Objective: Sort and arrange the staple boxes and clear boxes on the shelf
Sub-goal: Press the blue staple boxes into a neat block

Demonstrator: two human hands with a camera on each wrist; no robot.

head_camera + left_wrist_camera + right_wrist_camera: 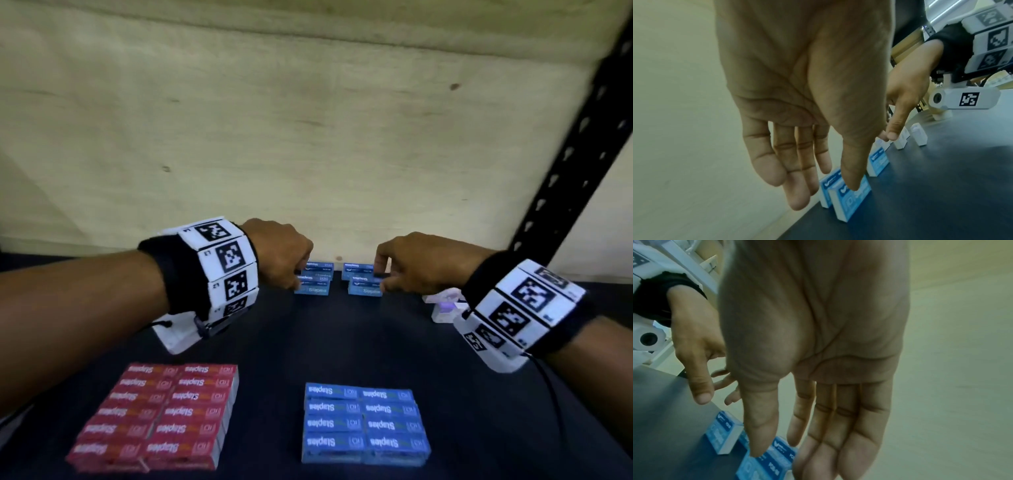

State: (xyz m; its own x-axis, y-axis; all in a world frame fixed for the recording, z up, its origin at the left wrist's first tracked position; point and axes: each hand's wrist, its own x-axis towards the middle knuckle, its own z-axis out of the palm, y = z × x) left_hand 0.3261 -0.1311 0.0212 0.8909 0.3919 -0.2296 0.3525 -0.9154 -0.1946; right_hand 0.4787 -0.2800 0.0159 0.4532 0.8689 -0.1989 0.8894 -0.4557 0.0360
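head: high, forward-down | wrists: close, along fingers | shared: blue boxes (364, 282)

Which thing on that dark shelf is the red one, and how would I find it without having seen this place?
Start at the dark shelf top under the pale plywood back wall. Along the near edge lie two flat blocks of staple boxes packed side by side. The red block is the one on the left, nearest the left hand's forearm; its neighbour, the blue block, is the same kind but blue.
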